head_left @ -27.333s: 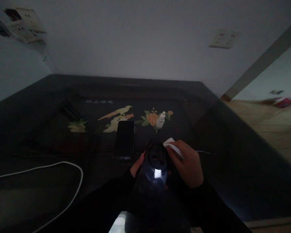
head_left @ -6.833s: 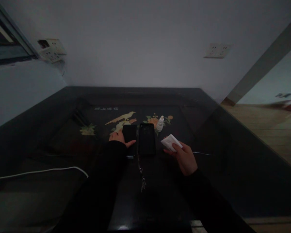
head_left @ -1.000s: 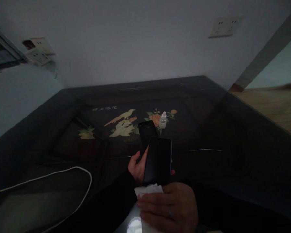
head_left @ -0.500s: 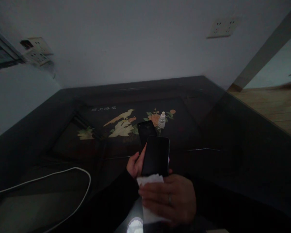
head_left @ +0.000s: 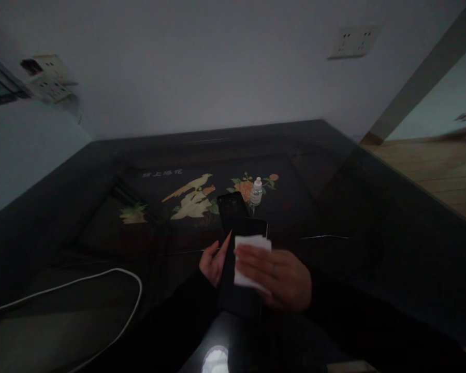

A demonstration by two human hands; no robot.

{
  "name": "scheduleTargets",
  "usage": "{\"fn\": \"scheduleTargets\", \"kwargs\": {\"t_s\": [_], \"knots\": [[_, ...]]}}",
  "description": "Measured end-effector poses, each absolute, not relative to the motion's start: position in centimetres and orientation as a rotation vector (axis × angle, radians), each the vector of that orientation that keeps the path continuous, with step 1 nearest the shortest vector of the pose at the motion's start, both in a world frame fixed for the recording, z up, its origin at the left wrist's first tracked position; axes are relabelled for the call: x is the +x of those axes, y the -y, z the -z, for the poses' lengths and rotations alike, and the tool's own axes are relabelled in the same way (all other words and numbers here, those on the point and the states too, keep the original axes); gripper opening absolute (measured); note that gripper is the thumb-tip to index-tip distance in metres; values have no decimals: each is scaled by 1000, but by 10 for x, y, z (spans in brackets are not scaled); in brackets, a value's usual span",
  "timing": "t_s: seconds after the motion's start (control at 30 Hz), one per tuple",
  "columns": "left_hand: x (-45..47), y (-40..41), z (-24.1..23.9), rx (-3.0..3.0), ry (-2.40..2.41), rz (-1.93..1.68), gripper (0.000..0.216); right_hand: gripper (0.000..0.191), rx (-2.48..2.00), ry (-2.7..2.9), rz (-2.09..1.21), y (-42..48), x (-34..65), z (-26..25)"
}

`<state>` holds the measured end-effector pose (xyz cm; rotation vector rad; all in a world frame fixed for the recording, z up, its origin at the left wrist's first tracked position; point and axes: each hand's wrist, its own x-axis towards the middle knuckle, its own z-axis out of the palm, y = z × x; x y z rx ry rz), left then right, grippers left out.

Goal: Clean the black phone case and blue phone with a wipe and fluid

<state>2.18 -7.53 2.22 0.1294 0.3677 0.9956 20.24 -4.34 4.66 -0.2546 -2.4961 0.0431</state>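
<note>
My left hand (head_left: 213, 263) grips a dark smartphone (head_left: 236, 298) from its left side and beneath, the screen facing up. Pressed over the upper half of that screen is a folded white tissue (head_left: 252, 240). My right hand (head_left: 281, 274), a ring on one finger, lies across the tissue and holds it against the glass. Just beyond the phone's top edge, a black phone case (head_left: 232, 208) rests on the table. Behind it to the right stands a small clear dropper bottle (head_left: 257, 192) with a white cap.
The dark glossy table (head_left: 326, 171) carries an inlaid bird-and-flower picture (head_left: 192, 204). A white cable (head_left: 116, 270) loops over its left side. Wall sockets (head_left: 353, 42) sit at the back right, with more sockets (head_left: 52, 77) at the left.
My right hand and the tissue have moved up the phone, from its lower part to the upper half of the screen. My left hand keeps its hold on the phone.
</note>
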Motion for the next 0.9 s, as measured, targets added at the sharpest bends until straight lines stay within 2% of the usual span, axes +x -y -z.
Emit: {"fn": "scheduleTargets", "kwargs": {"t_s": [0.1, 0.17, 0.3, 0.43, 0.6, 0.73, 0.8, 0.9], "knots": [[24, 69, -28, 244, -355, -988, 68, 43, 108, 2500, -89, 67, 192, -48], [24, 66, -32, 326, -410, -990, 74, 44, 147, 2482, -82, 67, 191, -47], [24, 68, -34, 257, -458, -1003, 69, 35, -336, 2458, -17, 33, 207, -46], [26, 74, -34, 274, -367, -871, 74, 36, -642, 2343, 16, 7, 221, -48], [26, 74, -30, 119, -319, -1042, 66, 36, -215, 2476, -58, 39, 209, -49], [23, 69, -34, 258, -402, -961, 66, 43, 153, 2471, -119, 70, 195, -48], [22, 67, -33, 273, -440, -971, 70, 43, 148, 2473, -115, 67, 195, -48], [21, 67, -24, 190, -483, -1009, 68, 39, -158, 2489, -73, 41, 206, -49]]}}
